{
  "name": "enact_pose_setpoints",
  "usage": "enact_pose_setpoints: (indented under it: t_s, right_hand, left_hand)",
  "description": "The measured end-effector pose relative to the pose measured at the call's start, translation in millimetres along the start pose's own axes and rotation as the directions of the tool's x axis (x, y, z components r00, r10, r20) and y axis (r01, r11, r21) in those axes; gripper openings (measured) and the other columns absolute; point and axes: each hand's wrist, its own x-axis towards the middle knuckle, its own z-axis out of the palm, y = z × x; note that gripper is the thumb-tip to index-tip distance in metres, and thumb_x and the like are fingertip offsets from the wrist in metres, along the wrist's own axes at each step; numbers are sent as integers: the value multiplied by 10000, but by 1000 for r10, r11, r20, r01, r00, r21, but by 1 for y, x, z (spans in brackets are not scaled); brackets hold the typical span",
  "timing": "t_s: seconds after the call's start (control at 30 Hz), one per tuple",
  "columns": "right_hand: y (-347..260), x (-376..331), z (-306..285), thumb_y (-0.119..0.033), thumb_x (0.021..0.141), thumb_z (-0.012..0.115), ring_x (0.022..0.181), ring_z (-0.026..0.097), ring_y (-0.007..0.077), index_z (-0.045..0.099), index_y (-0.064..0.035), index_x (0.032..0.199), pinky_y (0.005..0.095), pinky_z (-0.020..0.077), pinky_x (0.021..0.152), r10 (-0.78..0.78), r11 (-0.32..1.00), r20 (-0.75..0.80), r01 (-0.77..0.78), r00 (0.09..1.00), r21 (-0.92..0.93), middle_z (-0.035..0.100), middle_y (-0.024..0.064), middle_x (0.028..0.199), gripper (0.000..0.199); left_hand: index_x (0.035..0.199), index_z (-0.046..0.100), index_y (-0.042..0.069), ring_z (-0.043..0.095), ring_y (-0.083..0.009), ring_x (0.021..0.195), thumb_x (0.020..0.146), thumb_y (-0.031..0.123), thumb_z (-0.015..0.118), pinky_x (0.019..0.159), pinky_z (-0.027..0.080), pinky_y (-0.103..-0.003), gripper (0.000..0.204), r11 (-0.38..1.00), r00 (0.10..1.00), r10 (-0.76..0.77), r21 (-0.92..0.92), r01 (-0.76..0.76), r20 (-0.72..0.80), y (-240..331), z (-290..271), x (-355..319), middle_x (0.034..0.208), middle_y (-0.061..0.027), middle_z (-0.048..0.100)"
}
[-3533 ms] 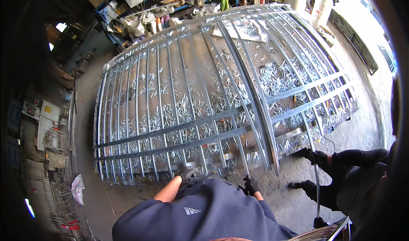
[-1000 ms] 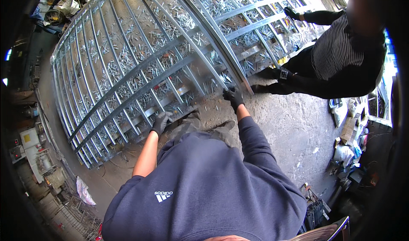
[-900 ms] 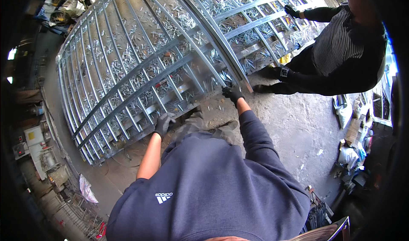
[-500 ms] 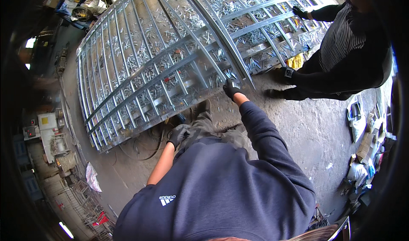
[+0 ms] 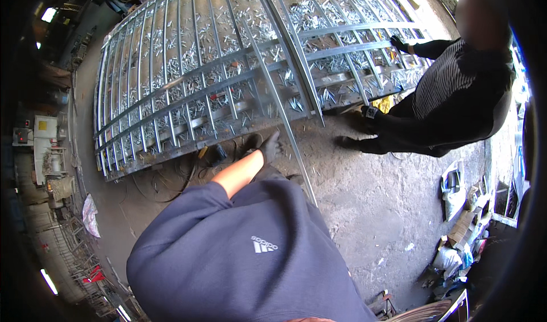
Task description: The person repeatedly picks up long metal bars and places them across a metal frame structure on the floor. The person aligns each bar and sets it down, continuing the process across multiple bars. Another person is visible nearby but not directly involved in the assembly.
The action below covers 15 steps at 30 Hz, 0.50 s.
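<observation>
A long, thin galvanized metal profile (image 5: pixel 289 131) slants off the workbench toward me, its near end reaching the side of my dark sweatshirt. Where my right hand is cannot be seen; my body covers that side. My left hand (image 5: pixel 270 147), in a dark glove, is in front of the bench edge, close to the profile but apart from it. Its fingers look stretched out, with nothing visible in them. On the bench lies a grid of metal profiles (image 5: pixel 188 103), crossed by lengthwise strips. A thicker pair of profiles (image 5: pixel 292 54) lies across it beside the slanting one.
Many small metal offcuts (image 5: pixel 310 17) litter the bench under the grid. At the right a co-worker (image 5: pixel 447 88) stands with a gloved hand (image 5: pixel 400 44) on the far strips. Cables (image 5: pixel 165 188) lie below the bench edge. Bags and cardboard (image 5: pixel 458 228) are piled at the right.
The profile my right hand gripped at the bench edge has come toward me, past the edge. My right hand has gone out of sight. My left hand has moved right and forward.
</observation>
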Motion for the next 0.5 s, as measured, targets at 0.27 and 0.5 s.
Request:
enact_pose_setpoints:
  t_s: [0.27,0.5]
  right_hand:
    - [43,-59,17,-292,940,569,1006,650,341,562,14,1207,441,497,887,133,925,-140,-72,981,374,677,217,1091,406]
    - [89,-72,69,-261,950,590,1028,659,287,591,47,1194,388,505,911,46,899,-188,41,981,436,687,191,1114,394]
  left_hand:
    - [974,592,119,677,-307,719,943,576,499,650,562,-468,467,915,985,115,-399,-54,130,-3,63,44,807,-94,682]
    - [982,594,141,654,-265,761,944,557,520,682,562,-446,425,969,992,95,-235,-73,80,25,66,89,880,-78,658]
